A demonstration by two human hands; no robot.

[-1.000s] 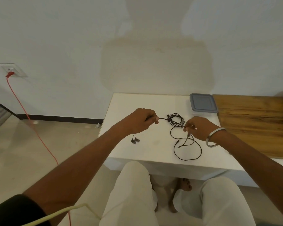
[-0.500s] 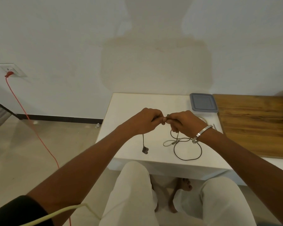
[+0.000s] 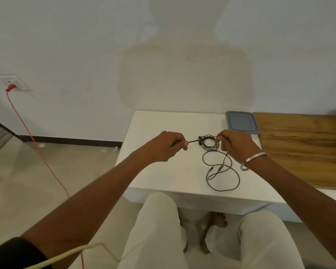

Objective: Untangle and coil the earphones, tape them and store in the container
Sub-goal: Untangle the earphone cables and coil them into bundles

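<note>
I read the scene from left to right. My left hand [image 3: 168, 146] is curled and pinches a short straight run of the earphones [image 3: 209, 141] cord; that run leaves the hand toward 3 o'clock and lies almost level across the white table [image 3: 163, 171]. The knot of tangled cord sits at the end of that run, between both hands and just beside the right one. My right hand [image 3: 234, 145] is also curled and pinches the far side of the knot at its 3 o'clock edge. The pull axis therefore runs 9 to 3 o'clock, and the right hand is the nearer to the tangle. From the knot, slack cord drops toward 6 o'clock into two loose loops on the table, with the plug [image 3: 220, 167] lying among them. The closed container [image 3: 241, 123] stands at 1 o'clock from the right hand, well apart from the cord.

Compared with half a second ago, the hands no longer touch: they have drawn apart, and the knot is exposed between them. The earbuds that hung below the left hand are out of sight.
</note>
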